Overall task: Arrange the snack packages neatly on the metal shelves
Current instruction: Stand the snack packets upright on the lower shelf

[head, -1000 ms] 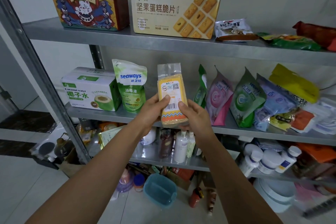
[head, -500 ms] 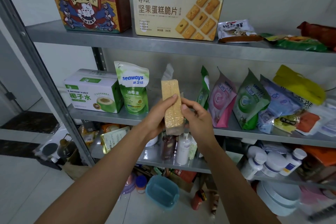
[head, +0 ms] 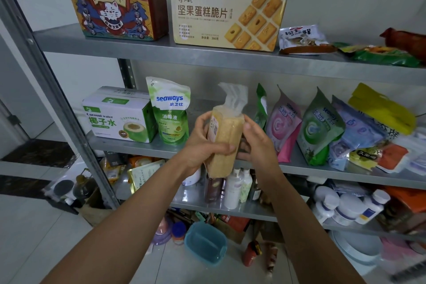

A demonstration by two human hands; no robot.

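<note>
I hold a clear vacuum-packed brick of yellow grain [head: 227,136] upright in front of the middle shelf [head: 299,166]. My left hand [head: 202,145] grips its left side, thumb across the front. My right hand [head: 258,145] cups its right side with the fingers behind. The pack's yellow label faces left, mostly turned away. It hangs in the gap between a green seaways pouch [head: 170,110] and a row of standing pouches [head: 285,122].
The top shelf [head: 161,53] carries a cat-print box [head: 115,9], a biscuit box [head: 228,18] and flat snack bags [head: 304,39]. A coconut water box [head: 117,115] stands at middle left. Loose bags pile at middle right [head: 380,140]. Bottles fill the lower shelf.
The grain pack has been turned about its upright axis: its label faced me, now it faces left and the plain side shows. Both hands kept hold of it.
</note>
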